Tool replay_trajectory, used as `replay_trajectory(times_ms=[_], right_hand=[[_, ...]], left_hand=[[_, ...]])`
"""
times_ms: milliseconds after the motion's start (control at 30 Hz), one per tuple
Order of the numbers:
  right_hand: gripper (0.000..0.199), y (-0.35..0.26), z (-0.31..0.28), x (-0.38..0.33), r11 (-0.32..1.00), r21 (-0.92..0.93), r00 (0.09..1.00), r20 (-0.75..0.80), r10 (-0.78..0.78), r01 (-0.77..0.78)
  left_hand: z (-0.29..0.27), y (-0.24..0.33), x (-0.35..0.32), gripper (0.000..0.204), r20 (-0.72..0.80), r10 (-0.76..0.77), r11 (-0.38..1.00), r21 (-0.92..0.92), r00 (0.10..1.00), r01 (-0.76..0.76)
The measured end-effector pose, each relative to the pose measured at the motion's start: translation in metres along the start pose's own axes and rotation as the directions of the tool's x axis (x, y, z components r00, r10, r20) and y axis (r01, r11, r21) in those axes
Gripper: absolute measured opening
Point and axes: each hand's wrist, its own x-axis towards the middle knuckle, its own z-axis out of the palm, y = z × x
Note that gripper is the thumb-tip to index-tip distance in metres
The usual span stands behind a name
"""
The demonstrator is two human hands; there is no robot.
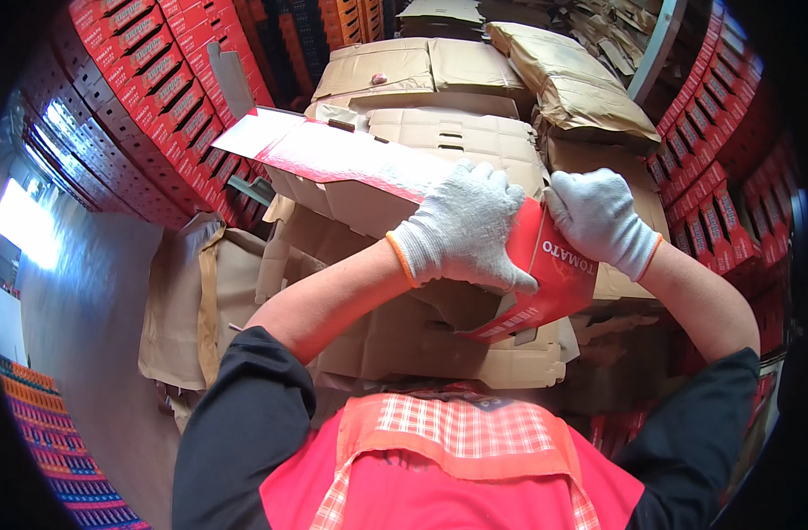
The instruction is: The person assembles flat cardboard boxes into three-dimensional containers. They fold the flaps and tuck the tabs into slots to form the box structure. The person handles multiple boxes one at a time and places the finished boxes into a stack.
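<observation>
Two gloved hands folding a red cardboard box blank above a heap of flat cartons.

The left hand (464,231), in a white knit glove, lies flat with fingers pressed together over the box blank (351,159), covering its middle. The right hand (598,219), gloved alike, curls closed over the blank's red end flap (558,269), gripping its upper edge. The blank is held at chest height over the brown flat cartons (439,344); stacked red boxes (156,79) line the left wall.
</observation>
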Motion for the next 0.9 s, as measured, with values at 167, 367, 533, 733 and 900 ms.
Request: replay_trajectory(times_ms=[167, 367, 533, 733, 900], right_hand=[[0.027, -0.017, 0.043, 0.049, 0.927, 0.219, 0.926, 0.298, 0.232, -0.303], [0.038, -0.044, 0.031, 0.050, 0.692, 0.708, 0.990, 0.102, 0.100, -0.143], [0.071, -0.079, 0.008, 0.029, 0.786, 0.619, 0.999, 0.025, -0.039, 0.015], [0.062, 0.030, 0.031, 0.002, 0.279, 0.947, 0.948, 0.068, 0.310, -0.159], [0.040, 0.049, 0.119, -0.081, -0.617, 0.609, 0.659, 0.728, 0.187, -0.499]], left_hand=[[0.009, -0.002, -0.018, 0.086, -0.164, -0.006, 0.999, -0.046, 0.986, -0.001], [0.011, -0.019, -0.044, 0.068, -0.373, -0.324, 0.640, -0.764, 0.870, -0.089], [0.014, -0.032, -0.075, 0.046, -0.412, -0.360, 0.493, -0.846, 0.837, -0.204], [0.030, -0.023, -0.206, 0.114, 0.206, -0.112, 0.892, -0.410, 0.972, 0.190], [0.028, 0.002, -0.217, 0.131, -0.300, -0.200, 0.962, -0.240, 0.933, 0.129]])
